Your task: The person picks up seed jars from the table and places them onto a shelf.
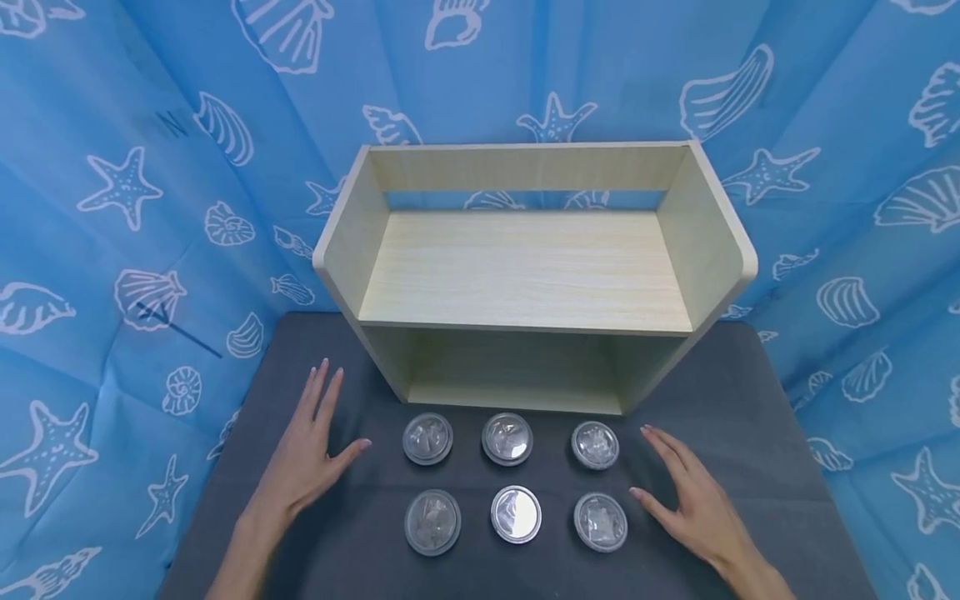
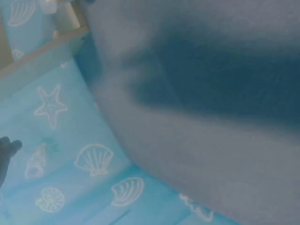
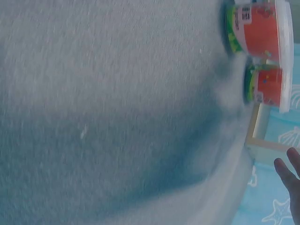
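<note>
Two rows of three round lidded tubs stand on the dark table, among them a far-left tub point(image 1: 427, 438), a near-middle tub point(image 1: 516, 514) and a near-right tub point(image 1: 600, 522). Seen from the side in the right wrist view, a tub point(image 3: 262, 33) has a red and green label under a clear lid. My left hand point(image 1: 303, 454), fingers straight and thumb spread, is left of the tubs and holds nothing. To their right, my right hand point(image 1: 693, 504) is also empty, fingers extended, its thumb tip nearest the near-right tub. Only fingertips point(image 2: 10, 146) show in the left wrist view.
A pale wooden two-level shelf point(image 1: 525, 271) stands behind the tubs, with an open front and raised sides. Blue curtains point(image 1: 150, 250) with white shell and starfish prints hang behind and at both sides of the dark table point(image 1: 352, 542).
</note>
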A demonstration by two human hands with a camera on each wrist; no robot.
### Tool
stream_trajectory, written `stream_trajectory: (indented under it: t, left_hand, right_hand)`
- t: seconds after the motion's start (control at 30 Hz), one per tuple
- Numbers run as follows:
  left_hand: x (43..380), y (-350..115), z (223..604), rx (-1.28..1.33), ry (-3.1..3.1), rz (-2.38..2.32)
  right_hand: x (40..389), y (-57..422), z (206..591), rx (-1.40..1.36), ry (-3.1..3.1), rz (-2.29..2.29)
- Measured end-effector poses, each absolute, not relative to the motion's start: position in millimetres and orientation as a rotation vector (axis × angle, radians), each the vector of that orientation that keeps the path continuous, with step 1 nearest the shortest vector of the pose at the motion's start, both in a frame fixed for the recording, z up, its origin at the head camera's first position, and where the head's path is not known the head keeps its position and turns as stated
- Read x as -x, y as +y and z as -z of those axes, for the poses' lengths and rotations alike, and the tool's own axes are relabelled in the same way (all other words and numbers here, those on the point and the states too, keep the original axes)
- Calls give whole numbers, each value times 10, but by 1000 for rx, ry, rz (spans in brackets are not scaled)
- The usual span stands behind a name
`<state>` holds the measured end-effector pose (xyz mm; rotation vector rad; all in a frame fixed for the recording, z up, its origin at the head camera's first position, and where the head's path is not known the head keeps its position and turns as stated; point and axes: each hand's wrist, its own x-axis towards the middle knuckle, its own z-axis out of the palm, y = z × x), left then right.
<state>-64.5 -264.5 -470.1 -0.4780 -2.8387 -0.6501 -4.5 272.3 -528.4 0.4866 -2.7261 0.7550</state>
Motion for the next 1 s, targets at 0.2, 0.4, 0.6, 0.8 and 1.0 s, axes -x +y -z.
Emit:
stream_trajectory:
  t: [0.2, 0.4, 0.6, 0.8, 1.0]
  left_hand:
    - [720, -2600, 4476, 495, -2768, 776]
    - [850, -2563, 4179, 512, -2727, 842]
    - [955, -2498, 3992, 604, -2625, 899]
    - [1039, -2384, 3865, 738, -2378, 1160]
    - [1150, -2316, 3709, 807, -2218, 1336]
  right_hand:
    - [0, 2616, 5258, -516, -2703, -774]
    - [-40, 2501, 5262, -576, -2666, -906]
    - [-166, 2404, 5300, -658, -2593, -1124]
    - [-263, 2329, 5398, -697, -2557, -1209]
    - [-256, 2270, 5470, -719, -2506, -1235]
